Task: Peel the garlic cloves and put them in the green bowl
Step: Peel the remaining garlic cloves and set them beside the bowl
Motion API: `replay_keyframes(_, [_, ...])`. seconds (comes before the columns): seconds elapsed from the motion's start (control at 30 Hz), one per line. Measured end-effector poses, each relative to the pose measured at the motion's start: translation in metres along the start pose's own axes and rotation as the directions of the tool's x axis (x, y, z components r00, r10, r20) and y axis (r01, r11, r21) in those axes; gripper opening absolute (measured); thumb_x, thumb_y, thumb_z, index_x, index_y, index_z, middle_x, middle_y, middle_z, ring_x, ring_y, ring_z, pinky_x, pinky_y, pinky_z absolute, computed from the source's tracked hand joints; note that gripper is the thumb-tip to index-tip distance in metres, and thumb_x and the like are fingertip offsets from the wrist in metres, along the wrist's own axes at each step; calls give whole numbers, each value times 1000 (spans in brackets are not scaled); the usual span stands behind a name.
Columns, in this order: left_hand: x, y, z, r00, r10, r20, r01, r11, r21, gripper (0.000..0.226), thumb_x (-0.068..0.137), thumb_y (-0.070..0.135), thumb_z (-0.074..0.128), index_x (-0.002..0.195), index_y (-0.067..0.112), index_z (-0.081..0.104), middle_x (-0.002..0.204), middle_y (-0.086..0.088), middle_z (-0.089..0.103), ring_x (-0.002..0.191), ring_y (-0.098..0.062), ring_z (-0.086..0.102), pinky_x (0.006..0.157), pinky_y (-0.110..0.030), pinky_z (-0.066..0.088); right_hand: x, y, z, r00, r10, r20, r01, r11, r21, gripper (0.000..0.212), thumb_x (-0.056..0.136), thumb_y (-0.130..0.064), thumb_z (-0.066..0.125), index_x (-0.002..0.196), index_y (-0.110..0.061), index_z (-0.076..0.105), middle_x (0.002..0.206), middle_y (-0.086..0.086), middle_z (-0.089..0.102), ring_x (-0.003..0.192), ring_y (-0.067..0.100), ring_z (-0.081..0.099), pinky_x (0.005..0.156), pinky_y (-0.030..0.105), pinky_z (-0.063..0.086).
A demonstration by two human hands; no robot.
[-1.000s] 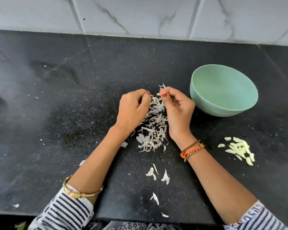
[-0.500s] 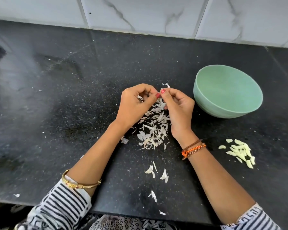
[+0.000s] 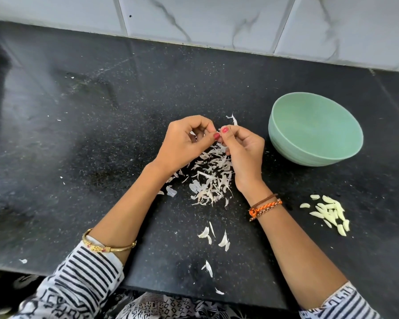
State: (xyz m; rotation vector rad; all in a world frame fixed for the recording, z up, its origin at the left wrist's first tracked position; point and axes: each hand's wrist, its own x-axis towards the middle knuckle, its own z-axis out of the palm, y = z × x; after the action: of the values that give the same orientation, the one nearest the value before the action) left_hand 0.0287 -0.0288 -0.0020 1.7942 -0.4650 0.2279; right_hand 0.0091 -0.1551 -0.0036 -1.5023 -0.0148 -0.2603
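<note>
My left hand and my right hand meet above a heap of papery garlic skins on the black counter. Both pinch a small garlic clove between thumbs and fingertips; the clove is almost hidden by the fingers. A strip of white skin sticks up just behind my right thumb. The green bowl stands to the right of my hands, and no garlic shows in the part of its inside I see. A pile of peeled cloves lies on the counter to the right of my right forearm.
Loose skin pieces lie scattered between my forearms toward the counter's front edge. A white marble-patterned tiled wall rises behind the counter. The left part of the counter holds only small white flecks.
My two hands have closed together, thumbs now touching over the clove. The view has shifted a little, so the bowl and the peeled pile sit slightly further right.
</note>
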Motion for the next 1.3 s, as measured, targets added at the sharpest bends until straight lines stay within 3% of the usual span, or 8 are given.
replay_keyframes(0.1, [0,1,-1,999,10,45,-11,1000,29,13,79,13,63,72,22,58,59,19,53,52,2,43,52,-6,33,-1,0,1,999,-33,0,33,999,-28,28,87,-1,58,67,-20,65,61,-10,63,64,5,55,64,17,47])
replay_keyframes(0.33, [0,0,0,993,82,87,-92,988,123,10,81,12,58,72,10,56,61,10,47,52,2,42,53,-5,32,-2,0,3,998,-21,-66,19,999,-35,33,85,-1,60,62,-23,65,58,24,54,63,20,48,57,19,42])
replay_keyframes(0.5, [-1,-7,0,972,223,76,-235,932,277,13,83,18,52,74,9,57,66,17,42,55,3,40,56,-5,32,0,-4,3,996,41,-81,-41,999,1,28,84,-3,63,60,-16,66,49,-10,58,51,0,51,56,13,42])
replay_keyframes(0.7, [1,-9,0,867,489,99,-478,756,447,13,85,3,50,77,-3,57,68,-4,47,69,3,27,66,-6,28,4,-13,-1,977,205,-55,-201,977,76,26,83,-6,64,57,-10,63,43,-9,52,43,-2,44,46,9,35])
replay_keyframes(0.9, [2,-9,-1,894,446,42,-412,782,468,13,85,4,48,76,-3,55,73,4,40,66,1,28,64,-3,27,3,-17,-1,953,303,-21,-301,951,71,27,84,-10,62,57,-10,59,46,-8,48,44,0,42,43,10,33])
replay_keyframes(1.0, [-1,-7,4,902,423,84,-413,794,446,14,86,8,46,79,-2,54,73,3,41,66,1,29,62,-7,28,1,-16,1,948,314,-44,-308,945,107,33,86,-11,60,54,-12,55,47,-7,46,47,3,40,44,11,33])
replay_keyframes(1.13, [-3,-6,9,919,382,99,-386,816,431,3,89,16,42,87,17,42,73,6,41,66,1,29,59,-14,29,-1,-15,3,949,304,-80,-291,946,143,34,89,-13,57,55,-12,49,52,-2,41,48,4,35,43,13,29])
replay_keyframes(1.3, [-3,-6,5,915,403,29,-370,806,461,17,97,27,35,82,19,37,69,7,38,61,-4,30,55,-18,28,1,-14,1,947,303,-110,-282,944,172,35,91,-14,53,57,-14,46,53,-4,41,48,4,35,45,16,28])
